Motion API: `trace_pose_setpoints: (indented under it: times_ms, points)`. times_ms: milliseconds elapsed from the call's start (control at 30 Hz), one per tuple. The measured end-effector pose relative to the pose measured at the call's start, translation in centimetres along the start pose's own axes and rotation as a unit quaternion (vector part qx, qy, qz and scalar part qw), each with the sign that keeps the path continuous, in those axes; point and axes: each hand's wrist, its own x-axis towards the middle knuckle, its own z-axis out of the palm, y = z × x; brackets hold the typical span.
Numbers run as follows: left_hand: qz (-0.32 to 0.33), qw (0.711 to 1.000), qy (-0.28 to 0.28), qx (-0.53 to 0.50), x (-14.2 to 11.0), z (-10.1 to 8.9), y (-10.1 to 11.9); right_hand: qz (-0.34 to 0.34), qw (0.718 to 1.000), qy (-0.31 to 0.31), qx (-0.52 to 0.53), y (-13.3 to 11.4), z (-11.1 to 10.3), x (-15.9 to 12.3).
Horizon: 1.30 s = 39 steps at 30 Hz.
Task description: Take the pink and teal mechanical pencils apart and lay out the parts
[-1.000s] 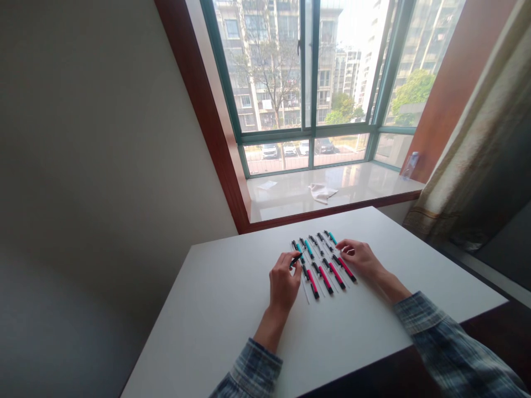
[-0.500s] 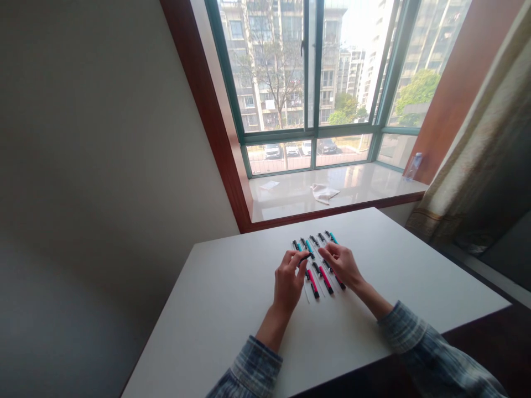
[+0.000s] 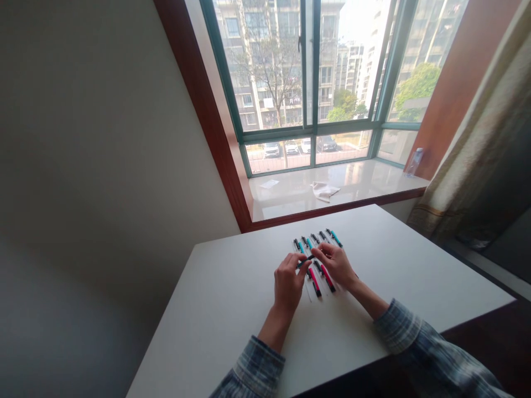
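Above the rows of pen parts, my left hand (image 3: 289,281) pinches a small black pen part (image 3: 307,259) between thumb and fingers. The fingertips of my right hand (image 3: 335,264) close on the other end of the same piece, so both hands meet on it. Below them lie two red pen barrels (image 3: 315,281) with black ends. Behind the hands are turquoise barrels (image 3: 337,238) and several short black pen pieces (image 3: 315,238). Thin refills lie between the parts, partly hidden by my hands.
A white table (image 3: 232,298) carries the pen parts. Beyond it, the windowsill (image 3: 282,204) holds a crumpled white cloth (image 3: 325,191), a flat paper (image 3: 269,184) and a clear bottle (image 3: 414,162). The wall (image 3: 124,166) is at left, a curtain (image 3: 468,149) at right.
My right hand has moved left, closing the gap to my left hand, and its fingertips now grip the black part's other end. My left hand has barely moved.
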Motion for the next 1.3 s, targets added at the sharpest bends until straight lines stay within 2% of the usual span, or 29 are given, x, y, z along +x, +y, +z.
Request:
trace_pose_setpoints:
  times_ms: [267,533,700,833,1000,1133,1300]
  points:
    - [-0.028,0.999,0.017,-0.041,0.1,0.1,0.0,0.007,0.987,-0.057,0.148,-0.6,-0.4,0.2]
    - [-0.046,0.995,0.015,-0.088,0.3,0.1,0.0,0.039,0.967,-0.067,0.241,-0.7,-0.5,0.2]
    - [-0.084,0.987,0.003,-0.139,0.4,0.3,0.3,0.031,0.977,-0.045,0.207,-0.9,-0.7,0.3]
    - [-0.117,0.976,0.001,-0.182,0.4,0.3,0.5,0.038,0.967,-0.066,0.243,-1.0,-0.8,0.2]
    - [-0.127,0.965,-0.013,-0.229,0.4,0.4,0.5,0.04,0.973,-0.037,0.224,-0.8,-0.8,0.3]
    - [-0.136,0.95,-0.023,-0.279,0.4,0.6,0.5,0.04,0.968,-0.053,0.24,-0.8,-0.9,0.3]
    - [-0.156,0.927,-0.026,-0.339,0.5,0.7,0.5,0.03,0.981,-0.037,0.186,-1.3,-1.0,0.2]
